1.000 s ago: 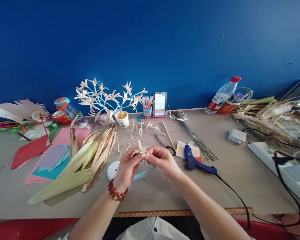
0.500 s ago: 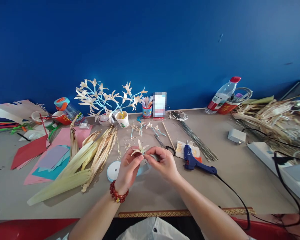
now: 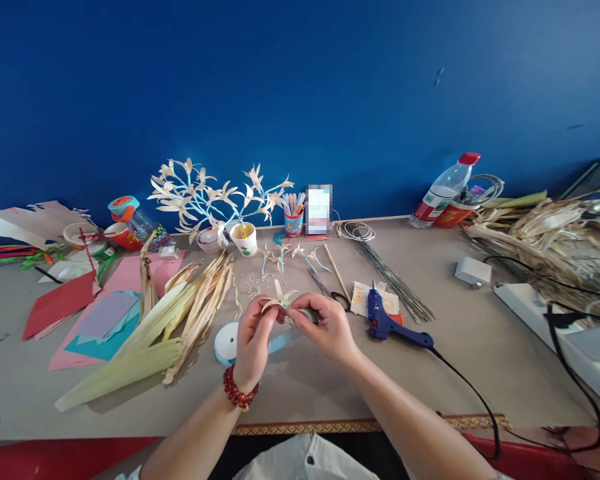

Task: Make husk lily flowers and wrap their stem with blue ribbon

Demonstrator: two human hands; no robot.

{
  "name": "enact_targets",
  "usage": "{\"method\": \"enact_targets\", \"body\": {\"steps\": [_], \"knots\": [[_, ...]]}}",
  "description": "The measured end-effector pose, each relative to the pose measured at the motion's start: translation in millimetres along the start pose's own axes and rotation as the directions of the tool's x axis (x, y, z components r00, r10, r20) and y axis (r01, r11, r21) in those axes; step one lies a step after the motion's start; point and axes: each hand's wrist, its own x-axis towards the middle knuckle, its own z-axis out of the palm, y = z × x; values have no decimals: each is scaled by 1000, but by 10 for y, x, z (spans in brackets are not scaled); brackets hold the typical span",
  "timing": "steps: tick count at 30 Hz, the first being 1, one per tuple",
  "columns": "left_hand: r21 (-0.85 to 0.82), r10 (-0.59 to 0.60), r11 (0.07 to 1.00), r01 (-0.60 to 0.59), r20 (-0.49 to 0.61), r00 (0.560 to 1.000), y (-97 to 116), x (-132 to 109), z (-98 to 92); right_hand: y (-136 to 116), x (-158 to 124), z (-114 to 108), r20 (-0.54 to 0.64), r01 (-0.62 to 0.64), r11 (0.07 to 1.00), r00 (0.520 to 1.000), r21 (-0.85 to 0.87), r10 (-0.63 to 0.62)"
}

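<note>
My left hand (image 3: pixel 254 337), with a red bead bracelet at the wrist, pinches the base of a small cream husk flower (image 3: pixel 279 298) over the table's middle. My right hand (image 3: pixel 325 325) is closed just right of it, fingers pinching a light blue ribbon (image 3: pixel 280 340) at the flower's stem. The ribbon runs down to a white ribbon roll (image 3: pixel 225 342) lying on the table under my left hand. Both hands meet at the flower.
Corn husks (image 3: pixel 175 320) and coloured paper sheets (image 3: pixel 100 313) lie left. A blue glue gun (image 3: pixel 387 323) with a black cord, scissors (image 3: pixel 330 291) and thin wires (image 3: pixel 395 283) lie right. Finished flower branches (image 3: pixel 215 197) in cups stand at the blue wall; a bottle (image 3: pixel 443 190) and a husk pile (image 3: pixel 540 233) sit at the far right.
My hands have turned slightly around the flower, the left wrist rotating and the ribbon shifting between my fingers. The flower stays in place above the ribbon roll.
</note>
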Motion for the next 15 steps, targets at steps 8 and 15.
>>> {"method": "enact_targets", "body": {"steps": [8,15], "knots": [[-288,-254,932,221,-81,964,48,200,-34,25,5,-13,-12,5,999,1000,46,-4],[-181,-241,956,231,-35,970,64,245,-97,62,18,-24,-1,-64,990,998,122,65]]}}
